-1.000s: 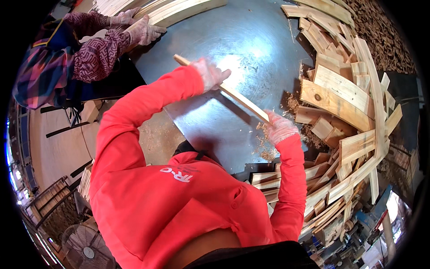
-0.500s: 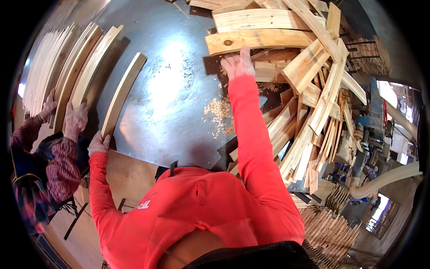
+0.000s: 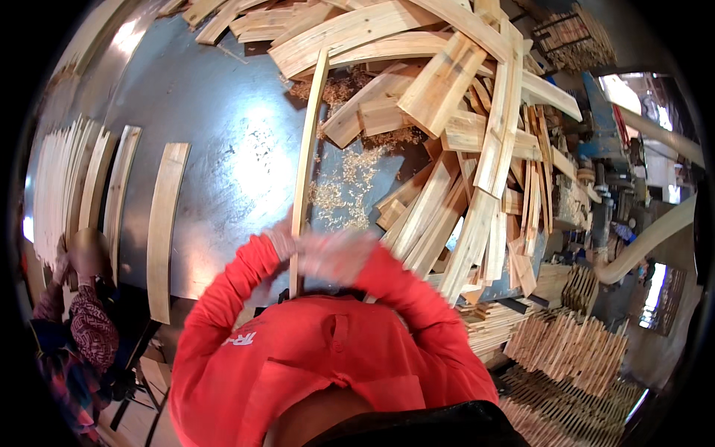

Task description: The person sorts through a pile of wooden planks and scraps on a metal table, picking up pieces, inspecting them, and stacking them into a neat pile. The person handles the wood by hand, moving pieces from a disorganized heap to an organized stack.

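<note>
A long, narrow wooden board (image 3: pixel 307 141) is on edge in front of me, its far end against the pile of boards. My left hand (image 3: pixel 281 240), in a pale glove, is closed at its near end. Just to the right, my right hand (image 3: pixel 339 255) crosses the same end; motion smears its fingers. To the left, a single wooden plank (image 3: pixel 167 223) lies flat on the grey metal table (image 3: pixel 216 127), touched by neither hand.
Loose boards (image 3: pixel 447 82) heap up across the right side. Wood shavings (image 3: pixel 346 186) lie beside them. At far left, a co-worker's hands (image 3: pixel 78 257) are at a row of upright boards (image 3: pixel 59 179). Machinery (image 3: pixel 596 194) and stacked slats (image 3: pixel 573 350) are on the right.
My left hand has let go of the plank at left and moved right. My right hand has drawn back from the pile. A narrow board is now between them. The view has shifted.
</note>
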The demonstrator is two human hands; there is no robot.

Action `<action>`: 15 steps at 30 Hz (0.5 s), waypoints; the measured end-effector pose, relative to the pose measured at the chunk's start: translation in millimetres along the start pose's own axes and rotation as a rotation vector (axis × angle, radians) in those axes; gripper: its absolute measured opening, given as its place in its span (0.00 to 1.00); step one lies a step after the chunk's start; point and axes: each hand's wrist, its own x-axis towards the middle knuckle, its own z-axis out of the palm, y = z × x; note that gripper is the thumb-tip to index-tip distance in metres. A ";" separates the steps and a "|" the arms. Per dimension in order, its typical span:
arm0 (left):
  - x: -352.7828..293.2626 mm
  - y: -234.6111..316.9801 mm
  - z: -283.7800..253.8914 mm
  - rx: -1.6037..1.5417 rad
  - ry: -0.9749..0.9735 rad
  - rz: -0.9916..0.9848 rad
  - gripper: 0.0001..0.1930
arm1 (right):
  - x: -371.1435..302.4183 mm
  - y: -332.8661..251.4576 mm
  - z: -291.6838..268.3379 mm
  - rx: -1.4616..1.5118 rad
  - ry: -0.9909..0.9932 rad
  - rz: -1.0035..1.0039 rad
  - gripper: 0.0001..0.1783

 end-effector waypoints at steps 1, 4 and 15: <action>-1.1 -13.0 11.7 -0.156 -0.079 0.014 0.36 | -10.1 11.2 -38.4 -0.038 0.427 0.046 0.37; -24.9 27.0 24.8 -0.193 0.051 -0.018 0.20 | 1.3 70.4 -167.0 -0.136 1.410 0.492 0.56; 18.9 71.2 16.4 -0.601 0.167 0.232 0.35 | -16.8 42.2 -38.1 0.463 0.928 0.394 0.53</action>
